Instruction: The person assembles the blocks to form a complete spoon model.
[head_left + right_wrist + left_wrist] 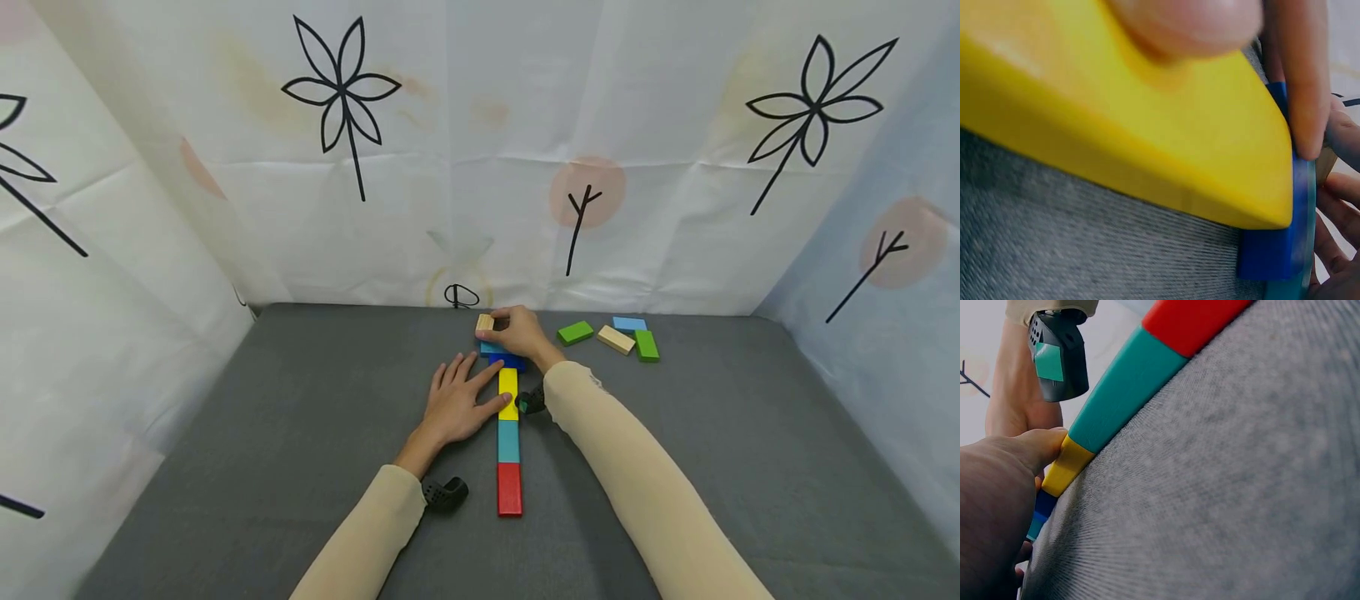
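Observation:
My right hand [522,332] pinches a plain wooden block [485,323] between thumb and fingers at the far end of a line of blocks. Just below it lies a light blue block [491,349], against a dark blue block [514,361] set crosswise. From there a yellow block [508,382], a teal block [508,442] and a red block [510,490] run end to end toward me. My left hand [454,404] is spread flat beside the line, its thumb on the yellow block. In the right wrist view its index fingertip [1308,140] touches the dark blue block.
Right of my right hand lie loose blocks: a green block [575,333], a wooden block [616,339], a light blue block [629,323] and another green block [647,346]. A patterned white cloth [480,208] hangs behind the grey table [300,417].

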`<move>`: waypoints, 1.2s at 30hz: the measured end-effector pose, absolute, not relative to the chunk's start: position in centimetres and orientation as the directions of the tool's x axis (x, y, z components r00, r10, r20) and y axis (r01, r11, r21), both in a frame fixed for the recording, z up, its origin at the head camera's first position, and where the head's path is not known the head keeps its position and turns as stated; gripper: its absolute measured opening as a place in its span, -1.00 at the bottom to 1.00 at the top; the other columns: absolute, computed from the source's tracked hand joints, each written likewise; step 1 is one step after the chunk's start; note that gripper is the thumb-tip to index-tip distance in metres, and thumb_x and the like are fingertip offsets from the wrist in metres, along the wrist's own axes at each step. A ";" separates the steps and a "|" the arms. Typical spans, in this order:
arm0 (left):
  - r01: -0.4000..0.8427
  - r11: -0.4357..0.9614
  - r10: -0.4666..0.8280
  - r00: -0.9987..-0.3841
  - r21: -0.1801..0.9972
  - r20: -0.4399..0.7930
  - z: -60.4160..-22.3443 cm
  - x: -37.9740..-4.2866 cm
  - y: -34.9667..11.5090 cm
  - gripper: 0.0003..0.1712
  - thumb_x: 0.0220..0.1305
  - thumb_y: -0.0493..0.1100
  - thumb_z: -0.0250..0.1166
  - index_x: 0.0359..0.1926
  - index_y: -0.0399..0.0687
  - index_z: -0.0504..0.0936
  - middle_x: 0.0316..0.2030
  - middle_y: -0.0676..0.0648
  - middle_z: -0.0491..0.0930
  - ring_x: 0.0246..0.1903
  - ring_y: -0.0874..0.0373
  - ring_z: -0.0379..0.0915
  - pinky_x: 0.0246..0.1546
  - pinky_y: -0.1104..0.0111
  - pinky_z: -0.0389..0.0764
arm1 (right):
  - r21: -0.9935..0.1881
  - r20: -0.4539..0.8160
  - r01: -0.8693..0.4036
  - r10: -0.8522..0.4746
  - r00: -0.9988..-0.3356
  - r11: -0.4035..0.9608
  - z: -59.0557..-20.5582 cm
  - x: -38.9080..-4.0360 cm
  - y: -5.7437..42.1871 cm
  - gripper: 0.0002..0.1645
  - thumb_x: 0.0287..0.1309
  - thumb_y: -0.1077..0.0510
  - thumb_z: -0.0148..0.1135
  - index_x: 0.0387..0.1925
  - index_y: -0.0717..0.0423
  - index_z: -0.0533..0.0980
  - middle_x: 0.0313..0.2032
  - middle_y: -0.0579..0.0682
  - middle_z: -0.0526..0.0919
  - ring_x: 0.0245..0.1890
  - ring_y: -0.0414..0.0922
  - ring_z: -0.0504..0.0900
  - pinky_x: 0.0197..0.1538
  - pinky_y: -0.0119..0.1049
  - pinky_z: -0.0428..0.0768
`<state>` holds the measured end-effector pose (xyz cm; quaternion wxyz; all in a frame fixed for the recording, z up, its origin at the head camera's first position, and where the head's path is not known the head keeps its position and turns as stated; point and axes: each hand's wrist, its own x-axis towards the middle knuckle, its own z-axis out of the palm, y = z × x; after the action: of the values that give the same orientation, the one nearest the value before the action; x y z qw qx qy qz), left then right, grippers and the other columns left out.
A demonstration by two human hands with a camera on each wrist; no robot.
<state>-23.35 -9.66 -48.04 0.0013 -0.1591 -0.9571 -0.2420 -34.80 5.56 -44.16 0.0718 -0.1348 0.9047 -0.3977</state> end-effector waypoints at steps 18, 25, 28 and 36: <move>0.306 0.831 0.304 -0.949 0.465 0.080 -47.9 -23.3 -9.6 -0.26 0.44 0.40 0.03 0.53 0.32 0.30 0.56 -0.16 0.06 0.56 -0.16 -0.17 0.49 -0.14 -0.23 | -0.637 -0.002 -0.256 -0.334 -0.942 0.727 -44.3 -35.0 5.2 -0.28 0.32 -0.06 0.36 0.36 0.23 0.45 0.33 0.18 0.50 0.38 0.13 0.39 0.42 0.01 0.32; 0.301 0.833 0.300 -0.951 0.464 0.077 -47.9 -23.4 -9.6 -0.26 0.44 0.41 0.03 0.53 0.33 0.30 0.56 -0.16 0.05 0.56 -0.16 -0.17 0.49 -0.13 -0.24 | -0.609 0.000 -0.249 -0.314 -0.949 0.753 -44.4 -34.9 5.1 -0.26 0.31 -0.10 0.36 0.38 0.17 0.45 0.33 0.14 0.50 0.40 0.15 0.36 0.43 0.04 0.29; 0.299 0.833 0.299 -0.951 0.466 0.075 -47.9 -23.4 -9.6 -0.26 0.44 0.41 0.03 0.53 0.33 0.30 0.56 -0.15 0.06 0.56 -0.16 -0.17 0.49 -0.13 -0.24 | -0.598 0.000 -0.246 -0.306 -0.952 0.763 -44.5 -34.9 5.0 -0.25 0.30 -0.12 0.36 0.39 0.14 0.45 0.34 0.13 0.49 0.40 0.16 0.34 0.43 0.06 0.28; 0.298 0.834 0.299 -0.952 0.465 0.073 -47.9 -23.4 -9.6 -0.26 0.44 0.40 0.03 0.53 0.33 0.30 0.56 -0.15 0.05 0.56 -0.15 -0.17 0.49 -0.13 -0.24 | -0.603 -0.002 -0.241 -0.304 -0.953 0.761 -44.4 -34.8 5.0 -0.25 0.30 -0.12 0.37 0.40 0.14 0.44 0.35 0.15 0.47 0.42 0.19 0.31 0.43 0.09 0.26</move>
<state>-23.35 -9.61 -47.88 -0.0013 -0.1557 -0.9576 -0.2424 -34.81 5.04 -44.42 0.0500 -0.1456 0.9369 -0.3138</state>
